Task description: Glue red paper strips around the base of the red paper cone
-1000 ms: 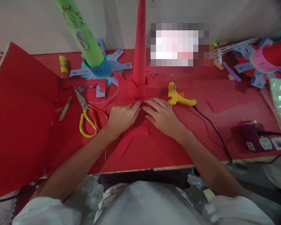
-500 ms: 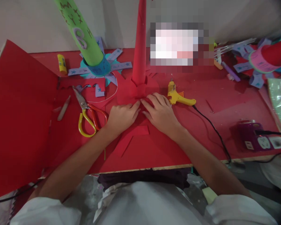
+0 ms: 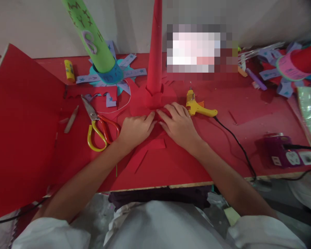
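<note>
A tall red paper tube (image 3: 154, 52) stands upright on a red round paper base (image 3: 140, 102). At the base's near edge, my left hand (image 3: 137, 129) pinches red paper between thumb and forefinger. Beside it my right hand (image 3: 178, 126) presses the same near edge with its thumb and forefinger, the fingertips of both hands almost meeting. Red on red makes the exact piece between the fingers hard to tell. Cut red paper strips (image 3: 157, 143) lie just below the hands. Scissors (image 3: 94, 119) with yellow and orange handles lie left of my left hand.
A yellow glue gun (image 3: 199, 108) with a black cord lies right of my right hand. Behind are a green tube (image 3: 93, 41) and a glue stick (image 3: 69, 71). A red board (image 3: 23, 131) stands at left. At right are a purple power adapter (image 3: 277, 148) and a pink-ringed tube (image 3: 291, 67).
</note>
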The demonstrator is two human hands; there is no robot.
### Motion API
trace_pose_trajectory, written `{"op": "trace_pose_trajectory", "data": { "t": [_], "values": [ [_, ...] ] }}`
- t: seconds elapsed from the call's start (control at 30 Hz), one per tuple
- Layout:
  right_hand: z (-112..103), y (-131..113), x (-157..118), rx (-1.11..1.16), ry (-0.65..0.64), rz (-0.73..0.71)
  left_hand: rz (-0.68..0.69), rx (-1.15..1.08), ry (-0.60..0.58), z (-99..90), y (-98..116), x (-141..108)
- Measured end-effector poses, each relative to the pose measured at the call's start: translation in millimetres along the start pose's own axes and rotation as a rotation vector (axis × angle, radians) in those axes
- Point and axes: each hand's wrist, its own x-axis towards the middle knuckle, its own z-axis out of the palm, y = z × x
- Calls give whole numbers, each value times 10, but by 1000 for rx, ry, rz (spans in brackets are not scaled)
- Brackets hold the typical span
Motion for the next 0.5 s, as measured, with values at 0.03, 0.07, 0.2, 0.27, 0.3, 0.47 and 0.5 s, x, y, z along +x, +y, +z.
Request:
{"op": "trace_pose_trajectory", "data": {
  "t": [0.03,0.07,0.2,0.27,0.3,0.47,0.5],
  "values": [
    [3,5,-2,4,1,-1,-1,-2,3,2,1,-1],
    [6,11,-4,9,4,-2,-2,-7,10,8,0,-2],
    [18,36,-14,28,36,-3,-30,-54,67,56,-18,-9],
    [19,42,-19,31,47,-11,-48,-75,95,81,-31,-13],
    [19,43,-21,30,49,-18,-53,-83,105,91,-37,-14],
    [4,42,-27,41,46,-32,-35,-56,102,101,-53,-17],
    [0,42,-27,41,45,-33,-26,-43,93,97,-51,-16]
  ]
}}
